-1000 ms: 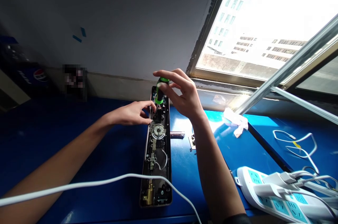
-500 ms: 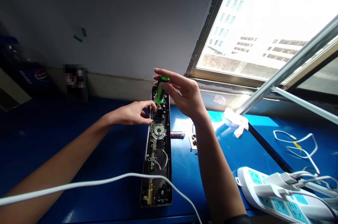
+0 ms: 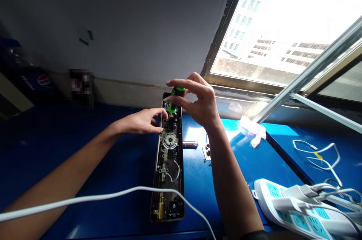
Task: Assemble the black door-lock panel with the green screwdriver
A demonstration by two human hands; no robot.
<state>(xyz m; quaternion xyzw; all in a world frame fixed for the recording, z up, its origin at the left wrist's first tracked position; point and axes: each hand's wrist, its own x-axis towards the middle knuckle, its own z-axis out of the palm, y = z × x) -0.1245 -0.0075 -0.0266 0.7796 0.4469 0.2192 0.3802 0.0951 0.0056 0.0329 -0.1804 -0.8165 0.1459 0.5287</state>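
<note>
A long, dark smart door lock (image 3: 169, 185) lies with its inside facing up, showing a round metal hub, a brass-coloured part and a looped white wire. My right hand (image 3: 199, 98) pinches a green and black screwdriver (image 3: 172, 108) from above between thumb and fingers. Its shaft points down into the lock's far half; the exact contact of the tip is hard to make out. At the lock's left edge, my left hand (image 3: 144, 121) grips the housing, index finger reaching over the rim close to the shaft and thumb lower down.
A lever handle (image 3: 190, 144) sticks out right of the lock. Small screws (image 3: 207, 163) and a metal plate (image 3: 207, 152) lie beside my right forearm. A white cable (image 3: 113, 194) crosses the foreground. A power strip (image 3: 299, 210) with plugs sits front right, near crumpled paper (image 3: 253, 128).
My right hand's fingers have shifted and turned around the screwdriver handle, which leans more to the right. My left hand and the door lock stay in place.
</note>
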